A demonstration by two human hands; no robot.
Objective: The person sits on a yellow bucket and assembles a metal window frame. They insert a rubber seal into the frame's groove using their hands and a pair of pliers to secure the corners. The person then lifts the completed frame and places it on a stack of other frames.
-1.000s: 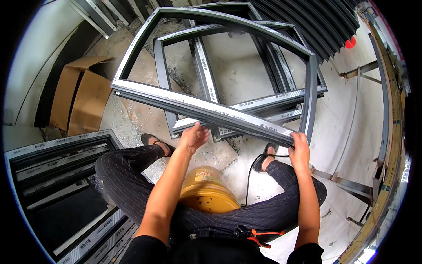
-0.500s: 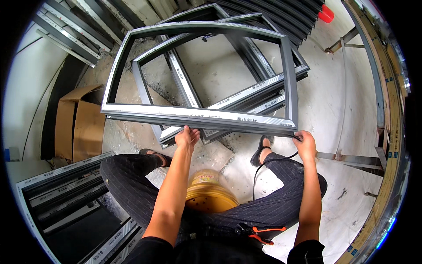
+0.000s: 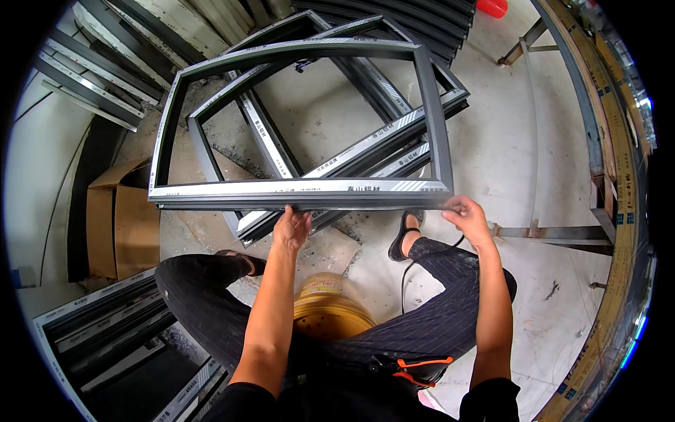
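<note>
A dark grey window frame [image 3: 302, 186] with an arched far side and patterned protective film lies on top of other frames in front of me. My left hand [image 3: 292, 229] grips the near bar of this frame from its edge, a little left of the middle. At the right end of the same bar, my right hand [image 3: 469, 219] pinches a thin black sealing strip [image 3: 403, 287] against the corner. The strip's loose length hangs down over my right leg toward the floor. Orange-handled pliers [image 3: 425, 363] rest in my lap.
More frames [image 3: 264, 133] lie crossed beneath the top one. A yellow bucket [image 3: 330, 309] stands between my legs. On the left are a cardboard box [image 3: 136, 228] and another stack of frames [image 3: 77, 302]. Dark profiles [image 3: 429, 24] lie at the back; a metal stand [image 3: 555, 234] is at right.
My right hand has moved in from just beyond the frame's corner onto the bar's end, bringing the strip along. My left hand stays on the near bar. The whole view has shifted slightly.
</note>
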